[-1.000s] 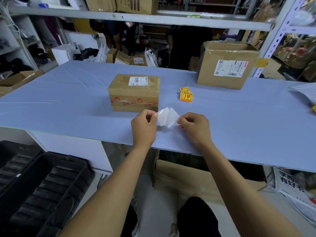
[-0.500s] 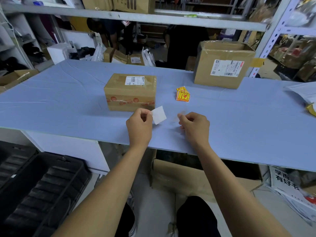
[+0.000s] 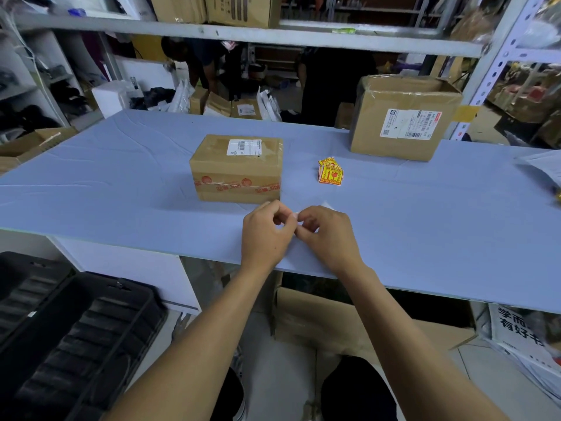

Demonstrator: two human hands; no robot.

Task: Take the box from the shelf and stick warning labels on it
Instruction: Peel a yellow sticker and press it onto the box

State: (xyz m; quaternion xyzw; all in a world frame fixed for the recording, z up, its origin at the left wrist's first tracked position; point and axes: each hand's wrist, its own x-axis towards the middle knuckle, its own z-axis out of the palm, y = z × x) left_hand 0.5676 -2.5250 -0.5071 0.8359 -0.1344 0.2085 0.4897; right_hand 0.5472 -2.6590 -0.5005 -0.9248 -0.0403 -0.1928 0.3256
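Observation:
A small taped cardboard box [image 3: 236,170] with a white shipping label lies on the blue table [image 3: 121,189]. A stack of yellow-and-red warning labels [image 3: 330,173] rests to its right. In front of the box, my left hand [image 3: 267,235] and my right hand [image 3: 328,238] meet fingertip to fingertip, both pinched on a small piece of white label paper [image 3: 330,205]. Only one corner of it shows above my right hand. Whether it is a label or its backing is hidden by the fingers.
A larger cardboard box [image 3: 403,117] stands at the table's back right, by a shelf post [image 3: 491,74]. Papers [image 3: 543,168] lie at the right edge. Black crates [image 3: 69,335] sit on the floor to the left, a carton [image 3: 334,323] under the table. People work behind the table.
My hands were apart, the left holding up a white square; they have come together and the white paper is now mostly hidden in my fingers.

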